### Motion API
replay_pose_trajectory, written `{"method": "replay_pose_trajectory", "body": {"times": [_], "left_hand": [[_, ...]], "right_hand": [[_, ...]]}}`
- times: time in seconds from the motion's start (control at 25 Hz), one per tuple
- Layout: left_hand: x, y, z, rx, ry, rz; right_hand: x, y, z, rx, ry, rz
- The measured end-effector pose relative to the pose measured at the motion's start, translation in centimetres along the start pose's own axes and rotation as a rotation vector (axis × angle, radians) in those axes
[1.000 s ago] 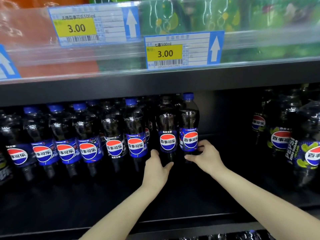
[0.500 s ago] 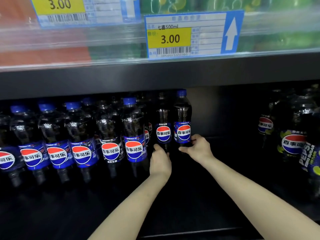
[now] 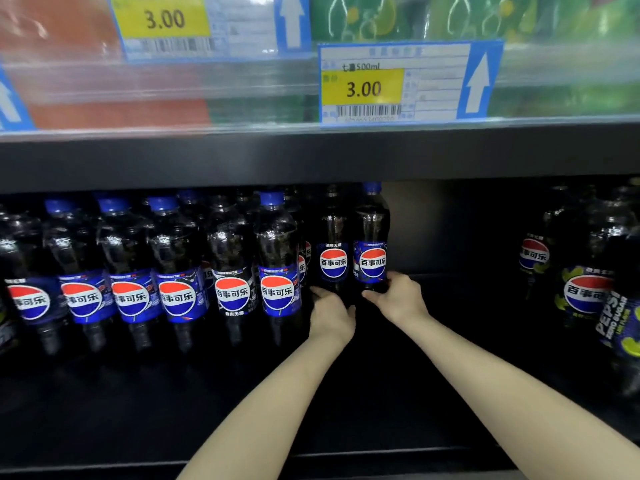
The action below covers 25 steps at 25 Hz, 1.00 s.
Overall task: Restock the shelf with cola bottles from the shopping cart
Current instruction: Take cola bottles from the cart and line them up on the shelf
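Two dark cola bottles stand upright deep on the black shelf (image 3: 242, 410). My left hand (image 3: 330, 315) grips the base of the left one, a black-capped cola bottle (image 3: 333, 244). My right hand (image 3: 398, 299) holds the lower part of the blue-capped cola bottle (image 3: 372, 237) beside it. A row of several cola bottles (image 3: 180, 271) with blue caps and round red, white and blue labels fills the shelf to the left. The shopping cart is out of view.
Zero-sugar lime cola bottles (image 3: 585, 292) stand at the right end of the shelf. A dark gap lies between them and my hands. The upper shelf edge (image 3: 311, 157) hangs low overhead, with a price tag (image 3: 391, 84) reading 3.00 and orange and green bottles behind it.
Both hands have pushed the two bottles further back into the shelf. The view has dropped and come closer to the shelf.
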<state>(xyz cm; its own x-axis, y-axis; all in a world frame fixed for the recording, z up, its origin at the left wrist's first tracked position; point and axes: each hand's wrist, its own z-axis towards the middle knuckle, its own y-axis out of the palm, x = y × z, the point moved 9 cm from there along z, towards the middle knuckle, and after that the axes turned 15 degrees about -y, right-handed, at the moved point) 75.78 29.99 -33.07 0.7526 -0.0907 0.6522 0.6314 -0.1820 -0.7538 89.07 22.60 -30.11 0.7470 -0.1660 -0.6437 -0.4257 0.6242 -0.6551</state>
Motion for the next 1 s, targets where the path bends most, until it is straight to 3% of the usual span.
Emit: {"method": "replay_pose_trajectory", "body": {"times": [0.2,0.4,0.56,1.0], "left_hand": [[1.2,-2.6,-3.3,-0.048,0.099,0.082],[1.3,-9.2,-10.4,-0.05,0.304,0.286],[-1.3,-18.1,-16.5,0.056,0.4,0.496],[-16.3,-38.5,-31.0,0.261,0.354,0.649]], "right_hand": [[-6.1,-2.6,-2.6,-0.128,-0.134,-0.427],[-12.9,-4.2,-7.8,-0.325,-0.314,-0.566],[-21.0,-6.5,-13.0,-0.325,-0.481,-0.548],[-44.6,-5.4,-29.9,-0.316,-0.967,-0.398]]}}
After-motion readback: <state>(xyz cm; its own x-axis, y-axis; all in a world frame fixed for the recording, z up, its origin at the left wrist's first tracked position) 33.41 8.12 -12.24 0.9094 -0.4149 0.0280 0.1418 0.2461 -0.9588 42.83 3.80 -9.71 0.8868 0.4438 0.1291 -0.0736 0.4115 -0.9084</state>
